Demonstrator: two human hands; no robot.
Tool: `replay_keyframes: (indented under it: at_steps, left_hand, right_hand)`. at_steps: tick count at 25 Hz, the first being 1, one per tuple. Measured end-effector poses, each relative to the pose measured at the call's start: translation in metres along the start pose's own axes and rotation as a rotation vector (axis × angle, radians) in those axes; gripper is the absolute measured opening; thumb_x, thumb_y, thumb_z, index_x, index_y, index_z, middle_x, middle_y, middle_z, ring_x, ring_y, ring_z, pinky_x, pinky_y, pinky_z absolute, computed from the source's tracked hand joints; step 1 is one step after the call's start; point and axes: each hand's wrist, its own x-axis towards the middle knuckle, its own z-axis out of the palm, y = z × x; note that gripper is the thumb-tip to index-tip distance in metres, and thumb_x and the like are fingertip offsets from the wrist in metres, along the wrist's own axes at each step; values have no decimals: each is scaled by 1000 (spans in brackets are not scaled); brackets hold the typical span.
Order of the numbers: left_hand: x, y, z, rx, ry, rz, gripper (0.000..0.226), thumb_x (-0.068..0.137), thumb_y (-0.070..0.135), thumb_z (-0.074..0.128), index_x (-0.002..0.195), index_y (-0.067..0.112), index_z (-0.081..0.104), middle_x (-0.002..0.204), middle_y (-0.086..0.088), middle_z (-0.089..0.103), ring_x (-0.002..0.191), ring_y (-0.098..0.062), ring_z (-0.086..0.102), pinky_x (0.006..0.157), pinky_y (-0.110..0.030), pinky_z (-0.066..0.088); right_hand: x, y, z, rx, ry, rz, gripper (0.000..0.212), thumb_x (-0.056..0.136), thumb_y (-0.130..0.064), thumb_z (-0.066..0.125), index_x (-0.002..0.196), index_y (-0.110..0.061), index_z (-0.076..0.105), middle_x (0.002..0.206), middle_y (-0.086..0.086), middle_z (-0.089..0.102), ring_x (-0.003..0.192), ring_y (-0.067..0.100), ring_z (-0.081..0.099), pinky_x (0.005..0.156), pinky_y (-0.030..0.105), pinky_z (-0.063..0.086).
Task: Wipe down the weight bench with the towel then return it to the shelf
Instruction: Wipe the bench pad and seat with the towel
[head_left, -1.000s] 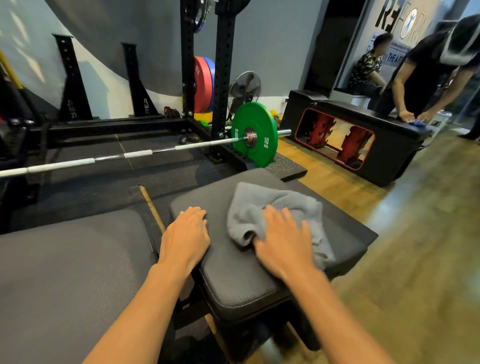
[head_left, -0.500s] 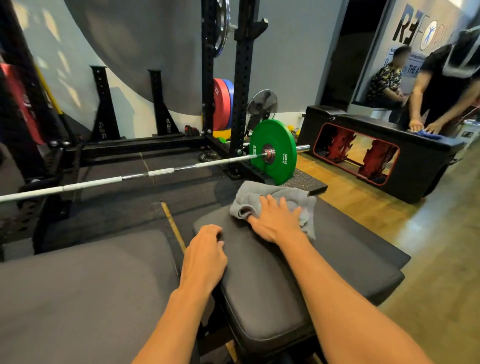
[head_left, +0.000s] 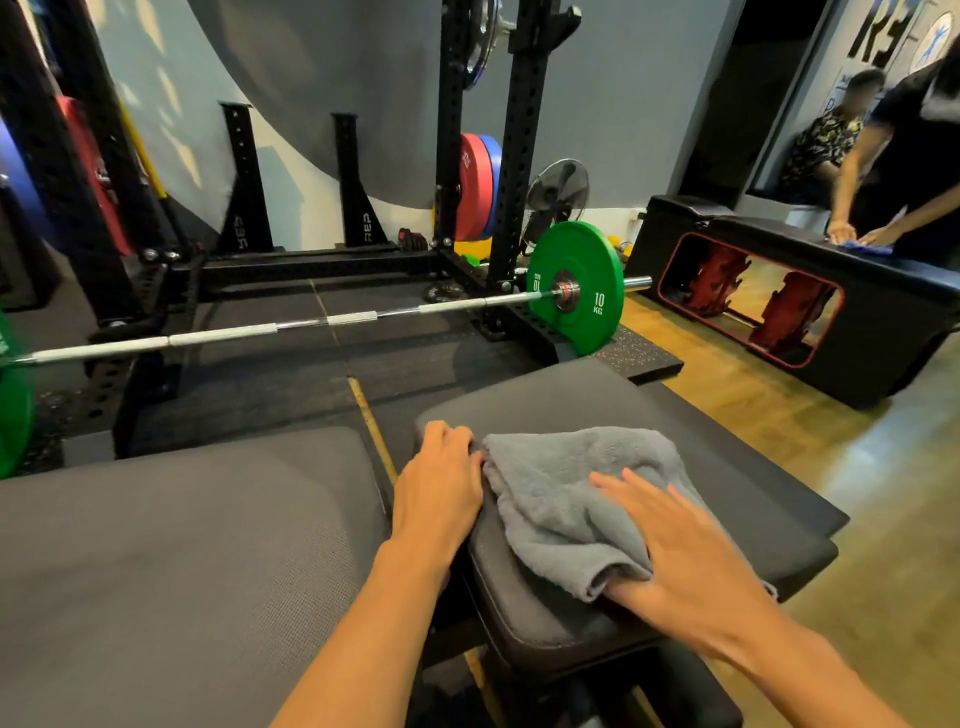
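A grey towel (head_left: 566, 499) lies crumpled on the dark seat pad of the weight bench (head_left: 566, 400). My right hand (head_left: 685, 551) presses flat on the towel's near right part, fingers spread, thumb tucked under a fold. My left hand (head_left: 439, 483) rests on the seat pad's left edge, fingers curled over it, touching the towel's left side. The bench's larger back pad (head_left: 171, 545) fills the lower left. No shelf is in sight.
A barbell (head_left: 311, 325) with green 10 kg plates (head_left: 576, 286) lies on the black mat beyond the bench, before a black rack (head_left: 514, 171). At right, on wood floor, stands a black storage bench (head_left: 831, 291) where another person wipes with a blue cloth.
My right hand has dragged the towel back from the seat pad's far end toward me. My left hand has stayed on the pad's left edge. The camera tilted a little.
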Motion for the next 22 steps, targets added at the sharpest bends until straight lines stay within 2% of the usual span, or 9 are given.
replay_keyframes:
  at_steps: [3, 6, 9, 11, 13, 16, 18, 20, 22]
  left_hand:
    - [-1, -2, 4, 16, -10, -13, 24, 100, 27, 41, 110, 11, 56, 121, -6, 47, 91, -29, 60, 75, -40, 48]
    - [1, -7, 3, -262, 90, -89, 27, 98, 18, 43, 122, 12, 54, 130, -5, 53, 110, -25, 58, 89, -32, 42]
    - [9, -7, -13, -725, 245, -382, 28, 100, 24, 37, 121, 18, 53, 119, -2, 60, 109, -23, 56, 90, -31, 38]
    - [13, -11, -18, -803, 269, -484, 29, 100, 32, 37, 113, 17, 58, 108, -2, 60, 103, -23, 54, 84, -33, 36]
    - [14, -16, -16, -894, 243, -499, 28, 93, 34, 53, 114, 17, 63, 115, -7, 63, 109, -26, 58, 91, -39, 43]
    - [13, -11, -12, -724, 148, -367, 37, 81, 19, 70, 117, 18, 63, 125, -7, 58, 117, -24, 56, 101, -35, 41]
    - [13, 4, -5, -425, 98, -153, 46, 82, 11, 68, 127, 13, 58, 131, -5, 53, 123, -20, 50, 102, -26, 33]
    - [13, 27, 4, -320, 46, 22, 45, 86, 11, 63, 130, 12, 57, 136, -6, 55, 129, -22, 49, 104, -23, 30]
    - [9, 41, 10, -325, -9, 16, 40, 93, 16, 55, 133, 13, 54, 139, -5, 54, 131, -20, 48, 105, -24, 31]
  right_hand:
    - [70, 29, -7, -105, 37, 234, 75, 75, -77, 37, 137, -36, 40, 150, -7, 44, 143, 26, 31, 108, 58, 30]
    - [142, 8, 4, -101, -7, 323, 76, 87, -65, 36, 152, -27, 25, 162, 2, 26, 149, 31, 18, 112, 66, 18]
    - [154, -63, 27, -82, -22, 164, 70, 93, -50, 43, 153, -21, 23, 164, 2, 20, 150, 30, 11, 115, 65, 9]
    - [129, -96, 37, -49, -58, 30, 69, 93, -46, 44, 154, -24, 20, 165, -3, 15, 152, 26, 7, 116, 64, 4]
    - [93, -96, 35, -34, -60, -61, 70, 92, -45, 44, 155, -27, 18, 165, -8, 13, 152, 21, 4, 118, 60, 1]
    - [47, -45, 16, -16, -29, -110, 73, 87, -53, 41, 154, -33, 20, 163, -16, 18, 152, 12, 6, 121, 49, 3]
    - [36, 2, 2, -47, 52, -60, 70, 81, -57, 42, 147, -38, 31, 155, -15, 35, 147, 15, 22, 116, 47, 20]
    - [41, 42, -10, -80, 118, 93, 56, 78, -59, 44, 131, -40, 42, 137, -10, 52, 132, 20, 42, 101, 49, 35]
    - [57, 61, -17, -101, 119, 272, 57, 79, -60, 42, 132, -39, 42, 141, -5, 51, 132, 24, 42, 101, 54, 36]
